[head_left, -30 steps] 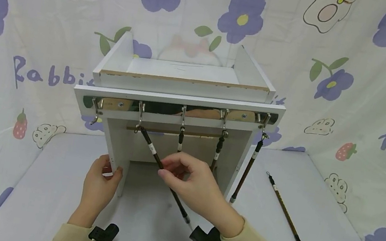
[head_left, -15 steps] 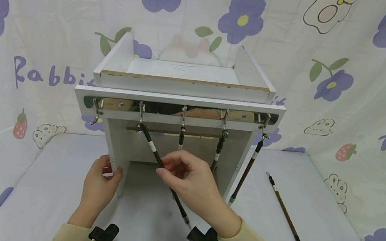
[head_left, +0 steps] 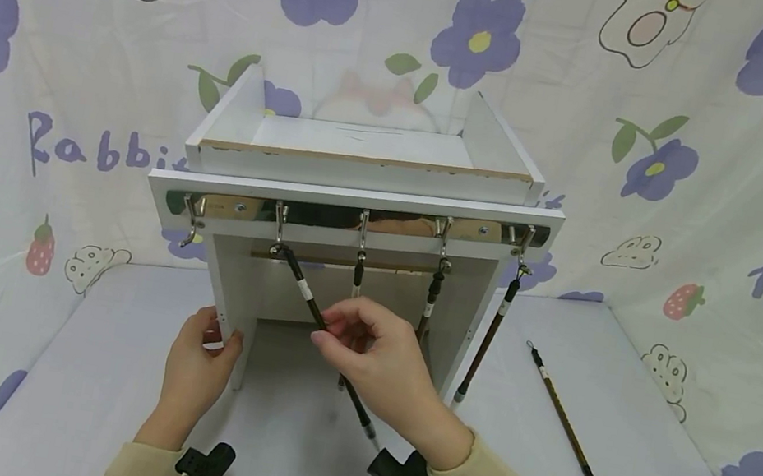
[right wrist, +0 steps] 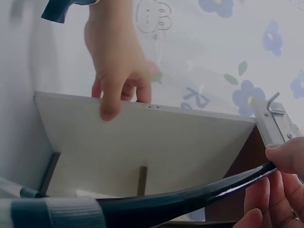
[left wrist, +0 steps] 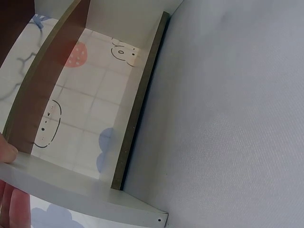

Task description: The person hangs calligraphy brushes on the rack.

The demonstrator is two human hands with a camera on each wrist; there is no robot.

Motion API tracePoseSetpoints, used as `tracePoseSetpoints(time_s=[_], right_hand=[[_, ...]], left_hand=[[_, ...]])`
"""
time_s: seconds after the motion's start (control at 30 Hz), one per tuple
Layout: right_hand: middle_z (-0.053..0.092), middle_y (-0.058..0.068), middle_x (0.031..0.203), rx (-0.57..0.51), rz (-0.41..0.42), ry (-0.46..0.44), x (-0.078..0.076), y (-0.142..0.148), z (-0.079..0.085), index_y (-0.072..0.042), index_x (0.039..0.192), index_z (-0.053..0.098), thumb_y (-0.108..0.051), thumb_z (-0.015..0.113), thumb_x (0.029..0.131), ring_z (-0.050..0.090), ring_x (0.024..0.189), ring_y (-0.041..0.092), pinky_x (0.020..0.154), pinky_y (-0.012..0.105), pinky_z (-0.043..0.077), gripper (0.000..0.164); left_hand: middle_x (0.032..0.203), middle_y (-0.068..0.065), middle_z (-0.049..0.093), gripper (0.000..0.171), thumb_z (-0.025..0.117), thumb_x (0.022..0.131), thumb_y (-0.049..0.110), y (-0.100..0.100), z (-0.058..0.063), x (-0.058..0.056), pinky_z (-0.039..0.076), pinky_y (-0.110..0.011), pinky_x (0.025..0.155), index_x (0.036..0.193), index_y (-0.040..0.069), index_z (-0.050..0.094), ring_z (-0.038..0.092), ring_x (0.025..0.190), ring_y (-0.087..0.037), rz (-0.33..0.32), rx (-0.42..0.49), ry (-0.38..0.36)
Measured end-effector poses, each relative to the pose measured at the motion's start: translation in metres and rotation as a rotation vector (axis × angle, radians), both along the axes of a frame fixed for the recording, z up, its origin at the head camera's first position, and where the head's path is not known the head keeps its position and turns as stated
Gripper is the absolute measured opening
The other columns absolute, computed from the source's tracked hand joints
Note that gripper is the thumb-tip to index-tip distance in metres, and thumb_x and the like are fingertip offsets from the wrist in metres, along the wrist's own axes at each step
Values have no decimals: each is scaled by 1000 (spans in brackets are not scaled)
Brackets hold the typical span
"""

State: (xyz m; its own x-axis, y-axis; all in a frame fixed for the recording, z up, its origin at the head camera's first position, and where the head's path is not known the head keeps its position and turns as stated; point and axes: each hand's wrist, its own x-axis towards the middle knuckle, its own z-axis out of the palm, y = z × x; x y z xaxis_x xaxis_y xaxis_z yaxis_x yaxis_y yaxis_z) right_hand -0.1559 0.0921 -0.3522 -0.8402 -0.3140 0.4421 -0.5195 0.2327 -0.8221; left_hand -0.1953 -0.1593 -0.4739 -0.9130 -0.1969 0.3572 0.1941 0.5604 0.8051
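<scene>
A dark calligraphy brush (head_left: 306, 290) slants down to the right, pinched mid-handle between the thumb and fingers of my right hand (head_left: 385, 359). Its looped top end is at the second hook (head_left: 278, 226) from the left; whether the loop sits over the hook's tip is too small to tell. My left hand (head_left: 199, 367) grips the front edge of the white shelf's (head_left: 225, 280) left side panel, thumb on the inner face in the right wrist view. Another brush (head_left: 429, 304), a brush (head_left: 488, 338) at the far right hook and a partly covered middle brush (head_left: 358, 272) hang down.
A separate brush (head_left: 576, 448) with a clear cap lies on the white table (head_left: 68, 371) to the right. The leftmost hook (head_left: 189, 222) holds nothing. An open white tray-like top (head_left: 361, 178) crowns the shelf, and a patterned cloth (head_left: 388, 6) hangs behind.
The brush's top end has shifted slightly up and right at the second hook. My right wrist has moved a little to the left. The left hand stays in place.
</scene>
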Motion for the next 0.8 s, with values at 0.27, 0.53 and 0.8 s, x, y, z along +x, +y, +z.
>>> tracePoseSetpoints(time_s=[0.27, 0.53, 0.8], right_hand=[[63, -3, 86, 10, -28, -14, -2, 2, -9, -13, 101, 67, -19, 73, 88, 58, 75, 14, 62, 26, 49, 16], [62, -5, 87, 13, -20, -36, -1, -5, -22, -12, 103, 66, -15, 73, 88, 58, 76, 14, 64, 27, 51, 17], [62, -7, 88, 41, -32, -32, 1, -14, -30, -15, 105, 67, -19, 72, 88, 60, 79, 9, 68, 28, 52, 18]], left_hand=[[107, -12, 58, 33, 63, 91, 11, 1, 0, 0, 54, -41, 79, 123, 6, 56, 59, 96, -25, -4, 5, 2], [109, -12, 58, 34, 63, 92, 12, 0, -1, 0, 54, -42, 80, 124, 7, 55, 58, 96, -24, -4, 2, -8], [110, -13, 58, 34, 62, 92, 13, 0, -1, 0, 55, -43, 80, 125, 7, 55, 58, 96, -24, -4, 3, -11]])
